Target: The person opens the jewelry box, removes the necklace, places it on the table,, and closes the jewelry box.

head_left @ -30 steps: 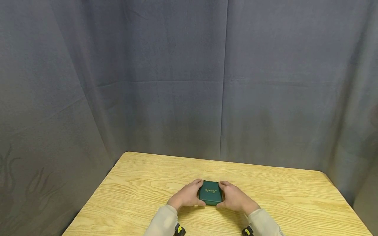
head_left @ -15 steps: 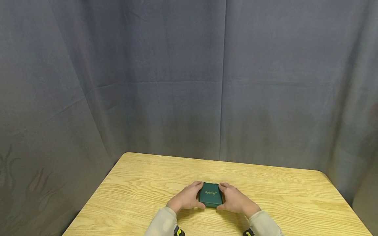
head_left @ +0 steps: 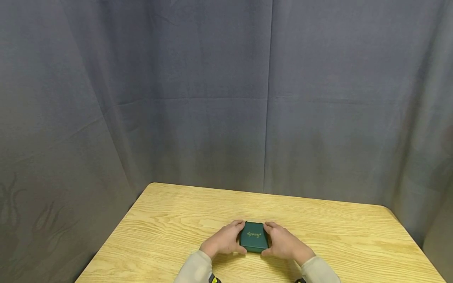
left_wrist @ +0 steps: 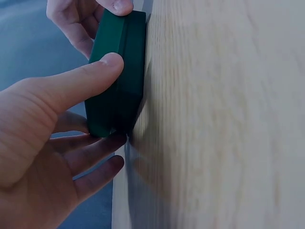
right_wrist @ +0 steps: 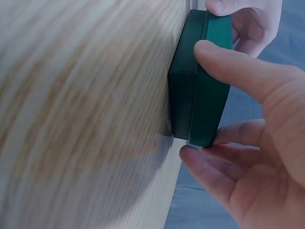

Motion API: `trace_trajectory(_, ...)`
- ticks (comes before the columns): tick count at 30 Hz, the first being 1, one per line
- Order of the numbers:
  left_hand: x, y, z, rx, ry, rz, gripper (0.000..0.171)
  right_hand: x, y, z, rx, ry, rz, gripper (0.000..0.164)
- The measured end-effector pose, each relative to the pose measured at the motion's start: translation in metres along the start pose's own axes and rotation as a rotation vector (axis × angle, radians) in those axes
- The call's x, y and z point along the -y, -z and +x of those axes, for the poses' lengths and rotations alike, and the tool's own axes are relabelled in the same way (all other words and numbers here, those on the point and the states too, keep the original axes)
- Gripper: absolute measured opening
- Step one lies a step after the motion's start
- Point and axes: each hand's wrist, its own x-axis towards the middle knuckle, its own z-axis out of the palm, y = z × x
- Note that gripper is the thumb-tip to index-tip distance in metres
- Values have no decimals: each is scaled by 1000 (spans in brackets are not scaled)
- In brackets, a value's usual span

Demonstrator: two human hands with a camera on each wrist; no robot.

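Between both hands is a small dark green box [head_left: 254,237] with gold script on its lid. The lid looks closed. My left hand [head_left: 224,239] grips its left side, thumb on the near side and fingers curled along the far edge. On the opposite side my right hand [head_left: 284,241] holds the box in a mirrored way. In the left wrist view the green box [left_wrist: 116,71] has the left thumb [left_wrist: 93,78] pressed on it. The right wrist view shows the box [right_wrist: 200,81] low at the table surface; whether it touches the wood I cannot tell.
The box is over a light wood-grain table [head_left: 177,220] with rounded far corners. Grey curtains [head_left: 212,118] hang behind the table and along its left side.
Both hands and the box have shifted slightly toward the person. The grip on the box looks the same throughout.
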Motion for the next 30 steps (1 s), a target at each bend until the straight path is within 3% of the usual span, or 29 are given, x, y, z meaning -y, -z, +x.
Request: trace_trajectory(30,-8,-7,-13,11,-20,69,89,4,-1,-17,22,21,-16,92)
